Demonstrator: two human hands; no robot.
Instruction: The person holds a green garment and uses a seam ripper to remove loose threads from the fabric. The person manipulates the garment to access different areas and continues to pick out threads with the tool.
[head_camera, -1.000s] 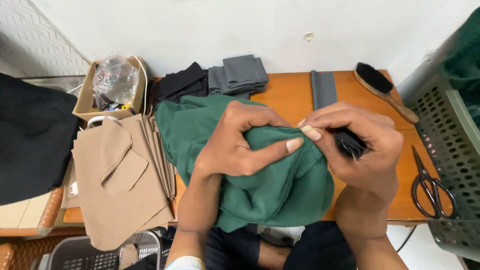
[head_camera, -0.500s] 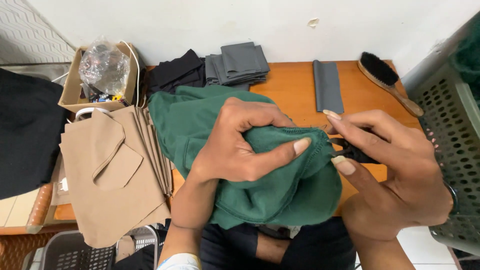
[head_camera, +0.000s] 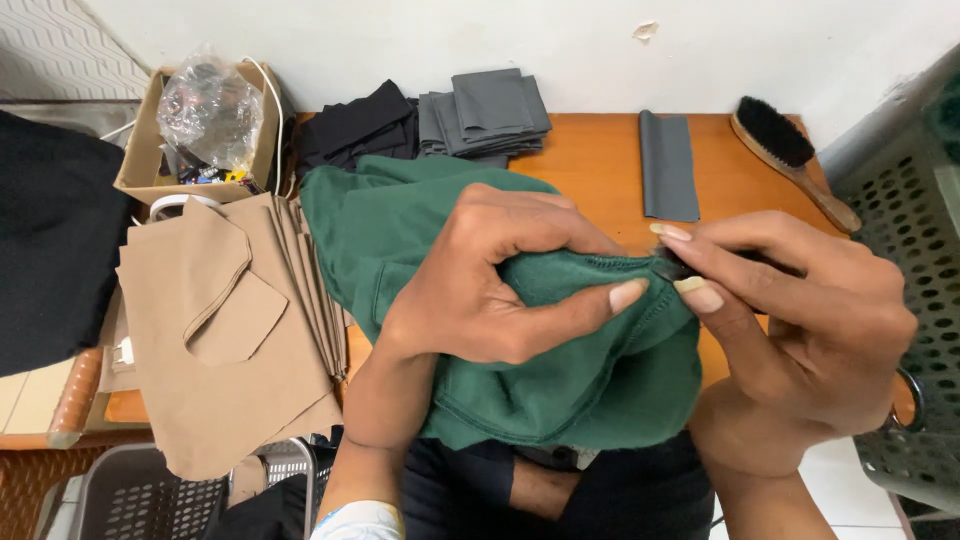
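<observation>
Green garment (head_camera: 400, 230) bunched in left hand (head_camera: 480, 285) grip; right hand (head_camera: 800, 320) fingertips pinch a small dark item (unidentifiable) at its stitched edge; work mid-way.

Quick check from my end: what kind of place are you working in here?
Likely a small tailoring or garment workshop: stacks of cut tan fabric pieces and folded grey cloth sit on a wooden table, and both hands grip a green garment.
</observation>
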